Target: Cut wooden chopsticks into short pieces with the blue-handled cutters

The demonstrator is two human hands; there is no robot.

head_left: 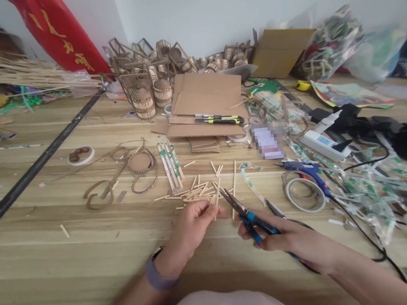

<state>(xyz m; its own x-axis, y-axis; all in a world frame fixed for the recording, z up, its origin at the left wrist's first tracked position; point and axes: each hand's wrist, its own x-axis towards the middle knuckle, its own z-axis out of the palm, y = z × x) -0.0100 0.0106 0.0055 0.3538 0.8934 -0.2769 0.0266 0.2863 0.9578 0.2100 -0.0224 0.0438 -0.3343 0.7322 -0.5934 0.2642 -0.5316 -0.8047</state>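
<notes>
Between thumb and fingers, my left hand point(193, 229) pinches a few short wooden sticks point(216, 195) that point upward. My right hand point(281, 234) is wrapped round the blue handles of a pair of pliers point(244, 213), whose dark jaws lie close to the right of those sticks. How far the jaws are parted is hard to make out. Just beyond my left hand lies a loose heap of cut sticks point(196, 190). Several paper-wrapped sticks point(170, 168) lie behind the heap. One longer stick point(234, 185) rests near the plier tips.
A blue glue gun point(307, 170) with its cord and a roll of tape point(305, 195) lie at right, near a power strip point(324, 144) and crumpled wrappers. Box cutters point(219, 119) rest on cardboard point(207, 96). Small stick-sided baskets point(143, 103) stand behind. A cardboard ring point(141, 161) lies left.
</notes>
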